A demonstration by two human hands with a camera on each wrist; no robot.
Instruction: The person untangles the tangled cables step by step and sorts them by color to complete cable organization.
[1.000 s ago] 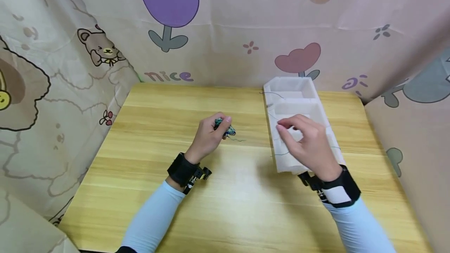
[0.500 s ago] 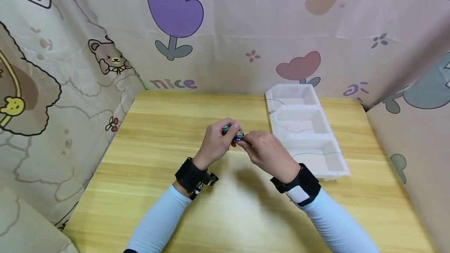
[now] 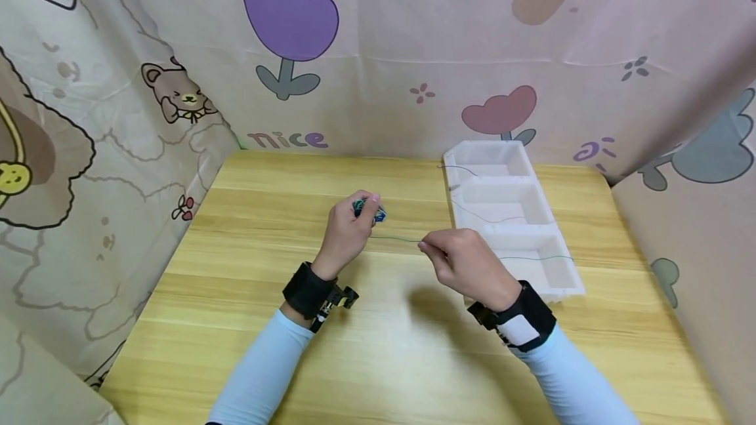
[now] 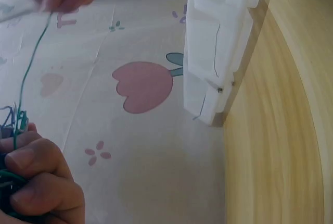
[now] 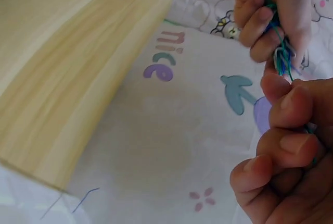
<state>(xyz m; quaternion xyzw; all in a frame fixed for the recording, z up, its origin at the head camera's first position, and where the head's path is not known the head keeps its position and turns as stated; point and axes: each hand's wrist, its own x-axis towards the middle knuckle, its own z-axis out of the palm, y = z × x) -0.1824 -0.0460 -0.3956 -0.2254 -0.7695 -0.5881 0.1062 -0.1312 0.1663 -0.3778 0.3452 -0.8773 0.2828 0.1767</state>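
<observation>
My left hand (image 3: 347, 231) grips a small bundle of thin green and blue wires (image 3: 379, 214) in its curled fingers, over the middle of the table. From it a single green wire (image 3: 394, 237) runs right to my right hand (image 3: 469, 264), whose thumb and fingertips pinch its end. In the left wrist view that wire (image 4: 31, 62) stretches up between both hands. The right wrist view shows the bundle (image 5: 281, 52) poking out of the left fist. Most of the bundle is hidden inside the left hand.
Right of the hands stands a white tray (image 3: 555, 231) with three compartments. One thin wire lies over each: a dark blue wire (image 3: 462, 168) at the back, a pale wire (image 3: 487, 219) in the middle, a green wire (image 3: 537, 258) at the front. A patterned cloth (image 3: 378, 97) hangs behind the table.
My right hand came from over the tray to the bundle, then drew back a little to the right with one green wire pinched. The left hand keeps its grip on the bundle.
</observation>
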